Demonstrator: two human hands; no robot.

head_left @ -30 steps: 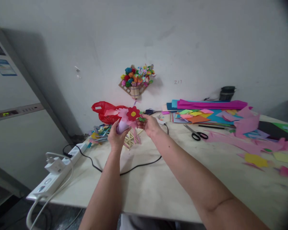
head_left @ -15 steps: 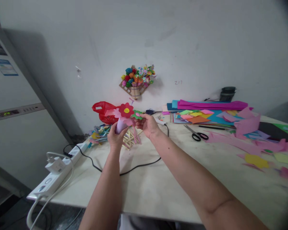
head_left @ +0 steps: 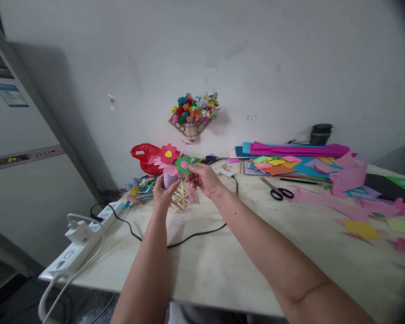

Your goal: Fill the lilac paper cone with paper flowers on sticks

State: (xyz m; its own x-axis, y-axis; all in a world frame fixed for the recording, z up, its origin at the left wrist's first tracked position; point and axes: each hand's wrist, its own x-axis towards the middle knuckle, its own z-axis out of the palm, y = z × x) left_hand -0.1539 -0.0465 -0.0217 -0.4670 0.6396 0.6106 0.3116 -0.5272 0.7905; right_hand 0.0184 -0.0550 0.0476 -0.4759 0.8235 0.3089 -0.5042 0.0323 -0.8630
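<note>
My left hand (head_left: 162, 193) is wrapped round a small lilac cup-like holder (head_left: 170, 180) and keeps it above the table. Paper flowers rise from its top: a red flower (head_left: 168, 153) with a yellow centre and pink petals (head_left: 158, 164) beneath. My right hand (head_left: 204, 179) pinches a green paper flower (head_left: 181, 165) with a pink centre at its right edge, close against the pink petals. Whether the green flower is joined to the holder I cannot tell. Below the hands lies a lattice of pale sticks (head_left: 180, 200) with pink strips beside it.
Black-handled scissors (head_left: 277, 190) and a black pencil (head_left: 299, 181) lie to the right, near coloured paper sheets (head_left: 300, 149) and pink scraps (head_left: 349, 173). A white glue gun (head_left: 224, 172) trails a black cord. At left are a power strip (head_left: 84, 245) and a red bag (head_left: 143, 155).
The lilac holder has tilted more upright, and the red flower has shifted left. My right hand has brought the green flower left, its face turned more toward me.
</note>
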